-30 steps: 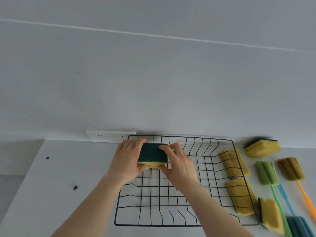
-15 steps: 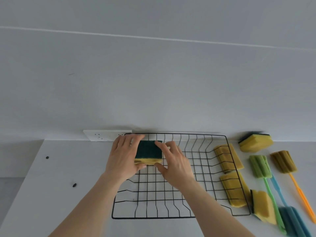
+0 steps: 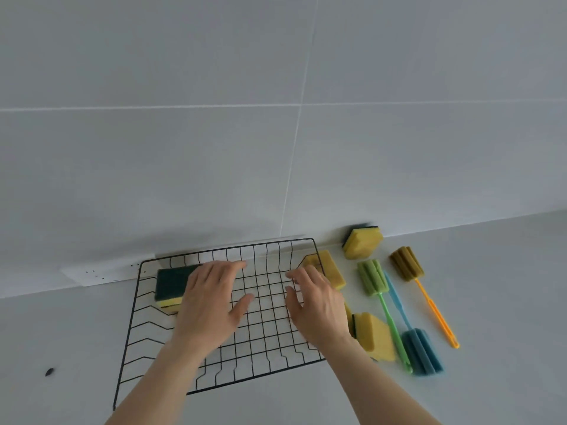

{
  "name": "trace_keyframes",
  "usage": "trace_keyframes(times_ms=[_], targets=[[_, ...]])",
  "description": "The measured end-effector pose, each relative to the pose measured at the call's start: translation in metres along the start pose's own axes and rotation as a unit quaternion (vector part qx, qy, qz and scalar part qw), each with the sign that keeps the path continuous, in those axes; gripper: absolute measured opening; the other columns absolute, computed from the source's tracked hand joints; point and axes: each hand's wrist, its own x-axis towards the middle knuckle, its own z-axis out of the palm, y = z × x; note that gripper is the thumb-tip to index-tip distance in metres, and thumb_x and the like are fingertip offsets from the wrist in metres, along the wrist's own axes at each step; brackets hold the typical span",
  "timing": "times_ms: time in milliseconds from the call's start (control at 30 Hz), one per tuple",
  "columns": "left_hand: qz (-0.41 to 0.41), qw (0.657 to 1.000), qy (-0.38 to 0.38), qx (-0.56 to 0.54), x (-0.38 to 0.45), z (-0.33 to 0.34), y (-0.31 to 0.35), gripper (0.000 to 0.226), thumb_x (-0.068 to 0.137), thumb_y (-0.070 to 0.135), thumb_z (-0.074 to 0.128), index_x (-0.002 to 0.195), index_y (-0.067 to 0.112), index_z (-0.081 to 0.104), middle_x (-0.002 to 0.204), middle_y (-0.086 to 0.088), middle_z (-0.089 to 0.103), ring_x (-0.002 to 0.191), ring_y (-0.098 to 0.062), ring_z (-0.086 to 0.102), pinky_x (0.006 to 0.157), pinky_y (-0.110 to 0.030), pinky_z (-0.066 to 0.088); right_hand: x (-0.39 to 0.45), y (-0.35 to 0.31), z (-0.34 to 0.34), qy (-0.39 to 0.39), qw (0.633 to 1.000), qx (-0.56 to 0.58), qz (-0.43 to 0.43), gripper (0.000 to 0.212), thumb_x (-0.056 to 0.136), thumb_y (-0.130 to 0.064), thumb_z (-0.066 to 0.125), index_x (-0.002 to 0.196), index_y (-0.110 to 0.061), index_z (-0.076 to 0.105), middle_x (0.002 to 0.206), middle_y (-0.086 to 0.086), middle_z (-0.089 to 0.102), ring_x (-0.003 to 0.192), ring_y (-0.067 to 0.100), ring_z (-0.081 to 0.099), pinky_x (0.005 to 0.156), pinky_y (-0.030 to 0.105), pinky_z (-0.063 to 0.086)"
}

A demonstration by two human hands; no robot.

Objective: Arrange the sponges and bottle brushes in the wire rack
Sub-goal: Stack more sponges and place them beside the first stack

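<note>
A black wire rack (image 3: 132, 314) lies on the white counter. A green-topped yellow sponge (image 3: 171, 285) sits in the rack's far left corner. My left hand (image 3: 211, 305) hovers open just right of that sponge, holding nothing. My right hand (image 3: 316, 305) is open over the rack's right side. Behind it a yellow sponge (image 3: 329, 268) leans at the rack's right edge. Another yellow sponge (image 3: 376, 335) lies by my right wrist, and a further one (image 3: 363, 242) rests against the wall. Green (image 3: 372, 277), blue (image 3: 422, 351) and orange (image 3: 408, 263) bottle brushes lie to the right.
A tiled wall (image 3: 276, 133) rises right behind the rack. A white power strip (image 3: 95, 273) lies along the wall at the rack's far left. A small dark speck (image 3: 49, 372) marks the counter at the left.
Both hands let go of the green-topped sponge, which now rests in the rack's far left corner. The hands have opened and drawn back toward me and to the right. The camera view also shifted.
</note>
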Motion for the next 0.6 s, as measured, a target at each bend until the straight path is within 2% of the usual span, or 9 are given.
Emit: trace_keyframes(times_ms=[133, 233, 300, 467, 533, 600], targets=[[0.034, 0.998, -0.036, -0.029, 0.011, 0.018, 0.060, 0.049, 0.091, 0.053, 0.059, 0.133, 0.031, 0.049, 0.127, 0.011, 0.058, 0.123, -0.013, 0.049, 0.111, -0.034, 0.033, -0.019, 0.046, -0.037, 0.002, 0.999, -0.022, 0.030, 0.016, 0.091, -0.031, 0.057, 0.106, -0.027, 0.059, 0.094, -0.010, 0.057, 0.077, 0.017, 0.057, 0.050, 0.033, 0.045], [0.064, 0.995, -0.055, -0.044, 0.019, 0.036, 0.101, 0.044, 0.092, 0.050, 0.058, 0.131, 0.032, 0.050, 0.126, 0.013, 0.057, 0.123, -0.012, 0.047, 0.111, -0.032, 0.032, -0.037, 0.078, -0.061, -0.014, 0.999, -0.028, 0.041, 0.023, 0.091, -0.039, 0.059, 0.111, -0.028, 0.059, 0.096, -0.011, 0.056, 0.083, 0.014, 0.057, 0.059, 0.028, 0.047], [0.078, 0.994, -0.073, -0.035, 0.024, 0.048, 0.126, 0.045, 0.091, 0.049, 0.058, 0.132, 0.032, 0.049, 0.128, 0.014, 0.055, 0.126, -0.012, 0.043, 0.113, -0.032, 0.029, -0.049, 0.097, -0.072, -0.051, 0.998, -0.018, 0.045, 0.036, 0.088, -0.048, 0.058, 0.120, -0.033, 0.055, 0.104, -0.014, 0.053, 0.091, 0.010, 0.054, 0.069, 0.024, 0.045], [0.093, 0.986, -0.129, 0.058, 0.034, 0.078, 0.167, 0.054, 0.093, 0.054, 0.052, 0.140, 0.031, 0.043, 0.139, 0.011, 0.048, 0.138, -0.017, 0.027, 0.120, -0.037, 0.015, -0.075, 0.141, -0.086, -0.206, 0.978, 0.012, 0.009, 0.082, 0.071, -0.067, 0.062, 0.142, -0.044, 0.030, 0.126, -0.018, 0.040, 0.115, 0.009, 0.043, 0.095, 0.025, 0.039], [0.088, 0.977, -0.155, 0.115, 0.037, 0.087, 0.176, 0.059, 0.093, 0.054, 0.052, 0.144, 0.028, 0.040, 0.147, 0.006, 0.044, 0.145, -0.023, 0.019, 0.123, -0.043, 0.006, -0.078, 0.153, -0.085, -0.240, 0.971, -0.004, -0.012, 0.093, 0.068, -0.071, 0.067, 0.145, -0.045, 0.023, 0.130, -0.017, 0.038, 0.116, 0.010, 0.041, 0.099, 0.028, 0.038], [0.065, 0.966, -0.178, 0.173, 0.040, 0.093, 0.183, 0.064, 0.091, 0.055, 0.054, 0.145, 0.023, 0.040, 0.150, 0.001, 0.043, 0.149, -0.030, 0.012, 0.123, -0.050, -0.002, -0.080, 0.162, -0.081, -0.240, 0.971, -0.014, -0.021, 0.092, 0.070, -0.065, 0.074, 0.144, -0.046, 0.022, 0.129, -0.015, 0.041, 0.114, 0.012, 0.042, 0.096, 0.028, 0.040]])
